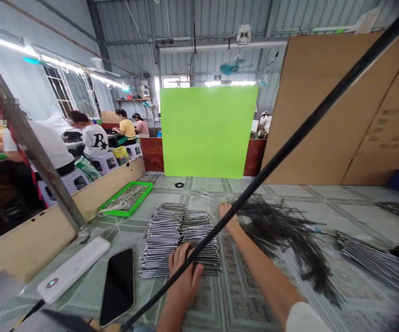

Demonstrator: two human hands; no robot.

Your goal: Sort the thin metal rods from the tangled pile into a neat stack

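Note:
Two side-by-side columns of shiny thin metal rods [161, 242] lie stacked on the table in front of me. My left hand [182, 272] rests over the near end of the stack, its fingers on the rods and its thumb spread to the side. A black bar crosses in front of part of it. Beyond the stack, to the right, my right hand [225, 211] is closed low over the table with its fingers curled. What it holds, if anything, is too small to make out. Just past it lie a few thin light sticks [204, 194].
A tangled heap of dark strips [275, 221] lies right of my right arm, with more metal rods [368, 260] further right. At left are a green tray [130, 198] of small pieces, a phone [118, 286] and a white device [74, 269]. A green board [208, 133] stands behind.

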